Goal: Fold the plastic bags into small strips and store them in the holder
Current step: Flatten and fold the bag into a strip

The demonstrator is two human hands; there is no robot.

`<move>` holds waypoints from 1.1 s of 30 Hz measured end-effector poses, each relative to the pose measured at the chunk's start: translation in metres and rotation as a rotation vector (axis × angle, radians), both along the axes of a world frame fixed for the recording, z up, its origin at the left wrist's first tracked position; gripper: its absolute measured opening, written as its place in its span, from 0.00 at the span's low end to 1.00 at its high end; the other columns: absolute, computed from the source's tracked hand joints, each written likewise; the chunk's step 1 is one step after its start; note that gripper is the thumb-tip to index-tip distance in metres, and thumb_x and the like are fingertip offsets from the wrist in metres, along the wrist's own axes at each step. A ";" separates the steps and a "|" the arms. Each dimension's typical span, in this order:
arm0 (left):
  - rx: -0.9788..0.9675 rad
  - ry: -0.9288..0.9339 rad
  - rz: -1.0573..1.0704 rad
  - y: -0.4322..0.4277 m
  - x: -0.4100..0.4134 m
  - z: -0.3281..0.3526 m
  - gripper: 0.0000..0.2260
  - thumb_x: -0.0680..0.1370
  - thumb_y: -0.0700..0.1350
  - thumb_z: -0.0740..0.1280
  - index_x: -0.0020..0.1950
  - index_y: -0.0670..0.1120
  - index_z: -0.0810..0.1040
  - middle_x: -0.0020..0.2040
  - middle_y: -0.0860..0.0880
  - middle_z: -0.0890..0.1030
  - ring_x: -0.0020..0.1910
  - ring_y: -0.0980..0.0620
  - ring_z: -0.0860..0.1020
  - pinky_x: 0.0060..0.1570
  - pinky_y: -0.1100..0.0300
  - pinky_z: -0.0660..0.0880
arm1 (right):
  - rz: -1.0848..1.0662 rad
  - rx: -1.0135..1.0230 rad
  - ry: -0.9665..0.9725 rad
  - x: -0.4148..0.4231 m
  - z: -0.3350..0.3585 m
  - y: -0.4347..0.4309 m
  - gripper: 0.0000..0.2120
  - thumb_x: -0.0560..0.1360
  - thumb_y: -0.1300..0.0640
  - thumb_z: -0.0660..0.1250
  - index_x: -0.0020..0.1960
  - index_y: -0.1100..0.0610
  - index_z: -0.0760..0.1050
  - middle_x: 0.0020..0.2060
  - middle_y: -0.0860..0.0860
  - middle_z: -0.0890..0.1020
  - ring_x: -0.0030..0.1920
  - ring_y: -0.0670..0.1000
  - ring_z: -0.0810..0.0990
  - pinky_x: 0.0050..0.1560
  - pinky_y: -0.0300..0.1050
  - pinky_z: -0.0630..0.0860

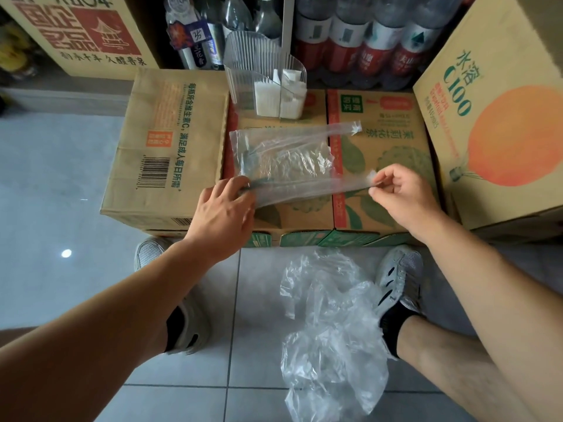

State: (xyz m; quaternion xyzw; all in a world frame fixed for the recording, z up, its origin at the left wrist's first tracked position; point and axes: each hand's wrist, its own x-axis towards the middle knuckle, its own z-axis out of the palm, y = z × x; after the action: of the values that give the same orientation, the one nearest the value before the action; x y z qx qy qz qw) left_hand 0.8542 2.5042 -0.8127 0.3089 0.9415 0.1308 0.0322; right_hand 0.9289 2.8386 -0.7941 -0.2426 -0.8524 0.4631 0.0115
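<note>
I have a clear bag spread flat on the box in front of me, its two handles pointing right. The far handle lies loose on the cardboard. My right hand pinches the tip of the near handle between thumb and forefinger, the other fingers curled in. My left hand is at the bag's near left corner, fingers closed on the plastic there. The near edge runs as a taut, narrow band from one hand to the other, raised a little off the box. The rest of the bag lies wrinkled behind it.

The holder, clear and ribbed, stands upright at the back of the same box, just beyond the bag and apart from it. White folded strips sit in its right part, and its left part shows nothing I can make out.

A pile of crumpled clear bags lies on the floor between my feet, touching my right shoe. A plain carton sits against the box on the left, and a carton with an orange print stands on the right. Bottles are packed behind the holder.
</note>
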 end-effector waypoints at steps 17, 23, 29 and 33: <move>-0.077 -0.031 -0.049 0.021 -0.012 0.010 0.22 0.79 0.59 0.65 0.71 0.53 0.71 0.65 0.51 0.72 0.66 0.44 0.71 0.65 0.41 0.67 | -0.366 -0.312 -0.209 -0.012 0.017 -0.006 0.05 0.74 0.64 0.70 0.42 0.56 0.80 0.35 0.51 0.84 0.31 0.46 0.77 0.33 0.40 0.74; -0.067 0.070 -0.056 0.029 -0.007 0.009 0.13 0.80 0.49 0.66 0.65 0.52 0.78 0.58 0.49 0.76 0.59 0.43 0.74 0.56 0.41 0.71 | -0.454 -0.239 -0.187 -0.010 0.021 -0.010 0.06 0.73 0.65 0.68 0.41 0.56 0.78 0.34 0.51 0.83 0.28 0.45 0.75 0.30 0.37 0.74; -0.013 0.121 -0.092 0.025 -0.008 0.002 0.17 0.77 0.43 0.69 0.66 0.48 0.78 0.59 0.46 0.79 0.58 0.40 0.77 0.54 0.40 0.74 | -0.581 -0.445 -0.154 -0.017 0.026 -0.010 0.06 0.75 0.66 0.66 0.43 0.57 0.78 0.33 0.51 0.81 0.25 0.44 0.73 0.30 0.38 0.72; 0.042 0.146 -0.116 0.021 -0.013 0.000 0.12 0.74 0.39 0.71 0.57 0.45 0.82 0.55 0.46 0.82 0.53 0.41 0.79 0.48 0.44 0.77 | -0.560 -0.379 -0.194 -0.017 0.028 -0.012 0.05 0.75 0.65 0.67 0.43 0.56 0.78 0.37 0.52 0.81 0.28 0.45 0.75 0.32 0.39 0.74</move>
State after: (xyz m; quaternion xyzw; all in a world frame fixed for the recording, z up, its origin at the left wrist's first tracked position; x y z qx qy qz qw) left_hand 0.8416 2.5251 -0.8125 0.3721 0.9190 0.1257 -0.0356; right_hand 0.9120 2.8263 -0.7663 -0.5075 -0.6489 0.5668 0.0119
